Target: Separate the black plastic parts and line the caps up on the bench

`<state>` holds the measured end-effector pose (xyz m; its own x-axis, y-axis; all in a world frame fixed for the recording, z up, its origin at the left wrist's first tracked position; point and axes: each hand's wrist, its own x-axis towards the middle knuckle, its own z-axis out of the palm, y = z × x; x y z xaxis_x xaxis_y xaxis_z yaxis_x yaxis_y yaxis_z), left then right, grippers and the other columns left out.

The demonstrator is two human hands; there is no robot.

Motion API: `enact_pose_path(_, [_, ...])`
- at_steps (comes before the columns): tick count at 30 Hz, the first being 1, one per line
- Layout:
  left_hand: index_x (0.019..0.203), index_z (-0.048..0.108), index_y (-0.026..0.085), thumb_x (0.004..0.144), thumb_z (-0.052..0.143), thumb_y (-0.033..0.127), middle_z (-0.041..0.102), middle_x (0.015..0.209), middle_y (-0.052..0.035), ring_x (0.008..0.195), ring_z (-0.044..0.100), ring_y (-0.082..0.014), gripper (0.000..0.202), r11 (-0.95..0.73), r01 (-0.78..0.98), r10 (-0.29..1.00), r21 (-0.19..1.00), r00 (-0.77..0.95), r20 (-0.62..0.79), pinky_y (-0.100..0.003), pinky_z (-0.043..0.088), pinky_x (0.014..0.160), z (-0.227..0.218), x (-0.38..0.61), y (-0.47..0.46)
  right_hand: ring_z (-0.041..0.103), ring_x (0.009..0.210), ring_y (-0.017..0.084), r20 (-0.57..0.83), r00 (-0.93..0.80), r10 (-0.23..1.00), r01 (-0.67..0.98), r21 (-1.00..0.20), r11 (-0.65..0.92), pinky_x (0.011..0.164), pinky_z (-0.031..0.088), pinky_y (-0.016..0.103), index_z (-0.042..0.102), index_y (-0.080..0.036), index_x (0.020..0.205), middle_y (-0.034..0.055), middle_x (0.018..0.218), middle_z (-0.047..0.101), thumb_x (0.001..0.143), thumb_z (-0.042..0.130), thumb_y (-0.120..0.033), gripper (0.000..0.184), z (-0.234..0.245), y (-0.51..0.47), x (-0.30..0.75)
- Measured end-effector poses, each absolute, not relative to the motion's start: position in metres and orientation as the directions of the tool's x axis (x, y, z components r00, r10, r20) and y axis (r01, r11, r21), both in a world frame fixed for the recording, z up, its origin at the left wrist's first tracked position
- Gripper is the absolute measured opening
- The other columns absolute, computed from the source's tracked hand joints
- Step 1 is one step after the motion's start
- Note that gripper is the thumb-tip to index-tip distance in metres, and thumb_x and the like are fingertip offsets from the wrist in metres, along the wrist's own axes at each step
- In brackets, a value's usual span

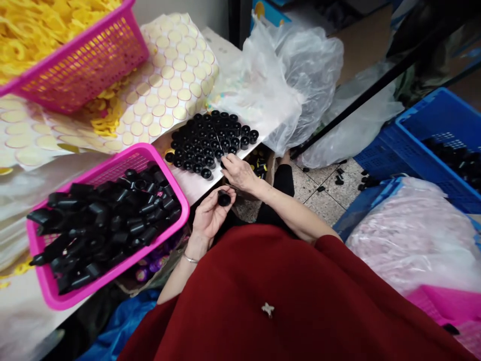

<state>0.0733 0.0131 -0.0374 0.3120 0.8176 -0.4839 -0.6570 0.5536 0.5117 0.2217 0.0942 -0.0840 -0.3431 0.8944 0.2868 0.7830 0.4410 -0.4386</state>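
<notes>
My left hand (210, 213) holds a round black plastic cap (224, 199) in its fingers, hollow side facing up. My right hand (240, 174) is closed at the near edge of a group of black caps (205, 138). Its fingertips pinch another black cap (223, 164), mostly hidden by the fingers. The grouped caps stand upright, close together on the white table (190, 188). To the left, a pink basket (184, 208) holds a heap of black plastic parts (112, 215), several of them tube-shaped.
A second pink basket (86, 65) full of yellow plastic pieces (48, 30) stands at the upper left, by sticker sheets (169, 75). Clear plastic bags (311, 60) hang over the table's far end. Blue crates (443, 145) and a stuffed bag (413, 235) are on the right; black pieces lie on the floor.
</notes>
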Motion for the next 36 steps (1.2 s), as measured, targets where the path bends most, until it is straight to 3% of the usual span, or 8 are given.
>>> enact_pose_path(7, [0.082,0.067,0.01,0.097,0.049,0.028,0.069,0.074,-0.0074,0.062,0.066,-0.0109,0.03,0.647,-0.679,0.684,0.347,0.314,-0.659,-0.019,0.056,0.059,-0.036,0.076,0.013,0.064,0.096,0.021,0.549,-0.156,0.821,0.512,-0.666,0.543,0.084,0.058,0.036,0.057,-0.012,0.123,0.0145,0.112,0.063,0.097,0.05,-0.028,0.031,-0.071,0.046,0.23])
enact_pose_path(10, [0.085,0.066,0.013,0.086,0.067,0.029,0.067,0.069,-0.0015,0.052,0.062,-0.0099,0.016,0.661,-0.671,0.684,0.337,0.352,-0.639,-0.019,0.051,0.049,-0.042,0.083,0.008,0.064,0.102,0.025,0.548,-0.288,0.785,0.356,-0.7,0.619,0.085,0.059,0.04,0.05,-0.015,0.135,0.0151,0.119,0.065,0.085,0.068,-0.041,0.059,-0.063,0.012,0.236])
enact_pose_path(13, [0.088,0.067,0.014,0.069,0.083,0.034,0.066,0.069,0.0006,0.052,0.061,-0.0095,0.032,0.692,-0.622,0.69,0.365,0.423,-0.587,-0.02,0.051,0.052,-0.047,0.093,0.001,0.066,0.108,0.026,0.534,-0.248,0.809,0.378,-0.715,0.588,0.092,0.057,0.041,0.057,-0.019,0.129,0.0126,0.116,0.069,0.086,0.068,-0.027,0.045,-0.061,-0.012,0.239])
enact_pose_path(19, [0.092,0.072,0.012,0.062,0.086,0.044,0.072,0.082,-0.0083,0.067,0.066,-0.0134,0.046,0.668,-0.242,0.709,0.704,0.494,-0.503,-0.023,0.052,0.062,0.0,0.06,-0.013,0.07,0.1,0.02,0.207,0.045,0.977,0.305,-0.934,0.184,0.093,0.057,0.036,0.065,-0.026,0.118,0.0052,0.111,0.072,0.086,0.067,-0.025,0.032,-0.065,-0.043,0.261])
enact_pose_path(23, [0.086,0.074,0.015,0.073,0.076,0.033,0.073,0.085,-0.0069,0.078,0.066,-0.0167,0.022,0.127,0.266,0.982,0.955,0.104,-0.16,-0.028,0.053,0.075,0.048,-0.013,0.016,0.07,0.097,0.019,0.078,0.173,0.982,0.17,-0.984,0.049,0.092,0.057,0.036,0.066,-0.025,0.114,0.0041,0.105,0.073,0.083,0.07,-0.029,0.032,-0.077,-0.054,0.277])
enact_pose_path(26, [0.086,0.074,0.015,0.075,0.063,0.024,0.072,0.088,-0.0067,0.085,0.065,-0.0209,0.018,-0.021,0.805,0.996,0.593,-0.031,0.078,-0.033,0.051,0.085,0.054,-0.066,0.063,0.07,0.086,0.018,-0.009,0.179,0.984,0.188,-0.981,-0.043,0.082,0.06,0.034,0.067,-0.024,0.113,0.0048,0.103,0.074,0.081,0.072,-0.033,0.034,-0.082,-0.055,0.279])
enact_pose_path(28, [0.09,0.074,0.015,0.074,0.056,0.018,0.072,0.092,-0.0091,0.091,0.065,-0.0244,0.025,-0.039,0.965,0.997,0.261,0.054,-0.052,-0.035,0.05,0.087,0.045,-0.09,0.094,0.07,0.079,0.018,-0.049,0.165,0.985,0.189,-0.979,-0.08,0.073,0.061,0.033,0.067,-0.023,0.115,0.0058,0.103,0.074,0.08,0.072,-0.035,0.037,-0.084,-0.054,0.277])
enact_pose_path(36, [0.111,0.069,0.013,0.074,0.055,0.026,0.068,0.106,-0.0154,0.102,0.064,-0.0312,0.042,-0.204,0.949,0.932,-0.243,0.112,-0.344,-0.034,0.05,0.081,0.016,-0.1,0.128,0.071,0.083,0.02,-0.075,0.172,0.982,0.077,-0.993,-0.089,0.075,0.06,0.036,0.063,-0.023,0.112,0.0052,0.093,0.073,0.071,0.079,-0.04,0.047,-0.092,-0.048,0.274])
